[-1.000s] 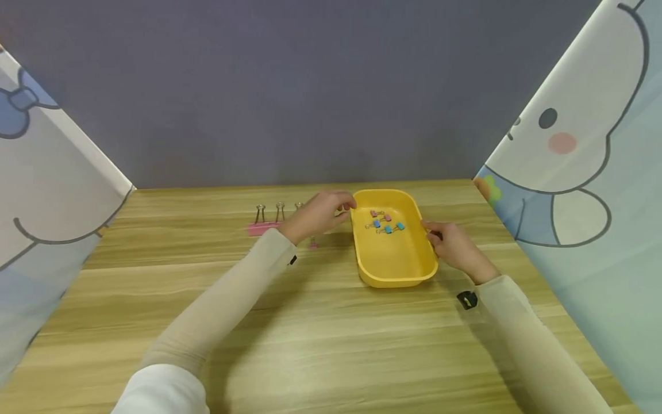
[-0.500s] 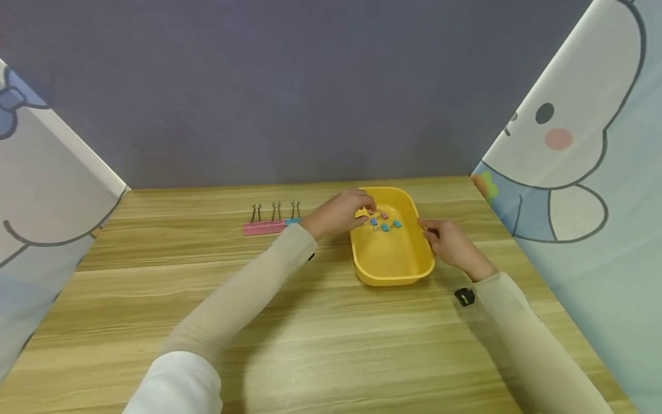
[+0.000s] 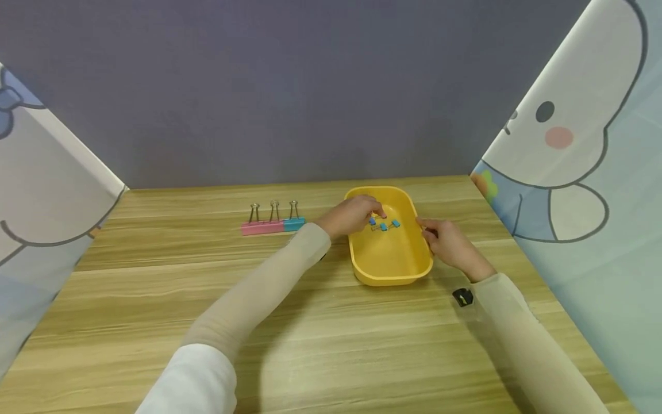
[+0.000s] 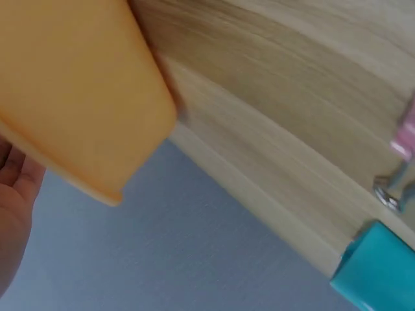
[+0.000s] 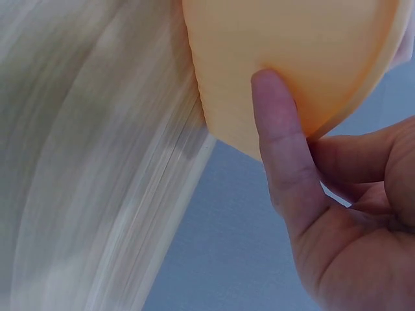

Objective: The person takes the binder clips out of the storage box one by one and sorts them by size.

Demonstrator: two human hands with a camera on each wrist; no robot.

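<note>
A yellow plastic tray (image 3: 390, 264) stands on the wooden table, right of centre. Inside it lie small blue binder clips (image 3: 395, 223). My left hand (image 3: 351, 215) reaches over the tray's left rim, fingertips down among the clips. The small pink clips there are largely hidden by these fingers, and I cannot tell whether one is pinched. My right hand (image 3: 449, 244) holds the tray's right rim; in the right wrist view the thumb (image 5: 279, 116) presses the outer wall while fingers hook over the edge. The left wrist view shows the tray wall (image 4: 84, 84) with part of the left hand beside it.
Left of the tray, large pink binder clips (image 3: 262, 228) and a teal binder clip (image 3: 293, 224) stand in a row, handles up. A dark grey wall (image 3: 300, 92) rises behind the table, and cartoon-printed panels (image 3: 579, 126) flank it.
My left hand has moved right, from the tray's left rim to over the small clips inside, uncovering the large teal clip. My right hand keeps its hold on the rim.
</note>
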